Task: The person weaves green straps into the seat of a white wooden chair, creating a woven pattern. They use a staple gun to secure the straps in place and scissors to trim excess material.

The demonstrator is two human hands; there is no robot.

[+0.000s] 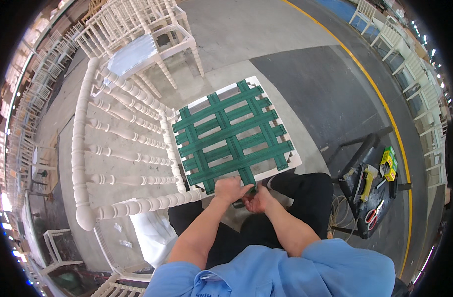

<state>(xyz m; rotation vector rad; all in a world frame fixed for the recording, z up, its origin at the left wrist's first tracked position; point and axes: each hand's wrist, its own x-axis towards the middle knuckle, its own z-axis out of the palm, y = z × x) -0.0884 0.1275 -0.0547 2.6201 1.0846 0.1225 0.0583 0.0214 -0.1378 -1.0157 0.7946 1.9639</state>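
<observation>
green webbing [229, 131] is laid beyond the curled left hand [228, 189] and right hand [258, 200]; whether it is pinched by the fingers cannot be told. leftward, access is barred by a spindled chairback [127, 133]; rightward, scissors [374, 215] are laid.

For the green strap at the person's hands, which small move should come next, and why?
Probably draw the green strap snug over the near edge of the chair seat, because its near end lies at the left hand and right hand; whether it is fastened underneath is hidden.
</observation>
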